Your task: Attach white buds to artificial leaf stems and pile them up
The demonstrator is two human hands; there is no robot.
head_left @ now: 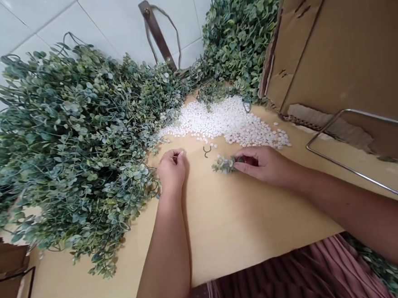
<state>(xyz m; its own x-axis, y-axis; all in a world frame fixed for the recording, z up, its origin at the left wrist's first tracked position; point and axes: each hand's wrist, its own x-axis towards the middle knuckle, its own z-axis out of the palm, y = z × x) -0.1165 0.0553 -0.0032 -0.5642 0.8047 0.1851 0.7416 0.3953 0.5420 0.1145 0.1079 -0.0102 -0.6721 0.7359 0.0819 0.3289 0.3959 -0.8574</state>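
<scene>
Between the thumb and fingers of my right hand (263, 163) is a small sprig of artificial leaves (223, 164), its leafy end pointing left over the table. My left hand (172, 169) is closed in a pinch at the edge of the big leaf pile, and a tiny whitish bit shows at its fingertips, too small to name. Just beyond the hands, a heap of small white plastic pieces (217, 118) spreads over the tabletop. A short dark green curved stem piece (206, 152) lies between the two hands.
Artificial greenery (82, 139) is piled high at the left, with another pile (241, 32) at the back. A cardboard box (348, 47) and a bent metal wire frame (357, 165) stand on the right. White tiles (115, 18) line the wall behind the wooden table (225, 229).
</scene>
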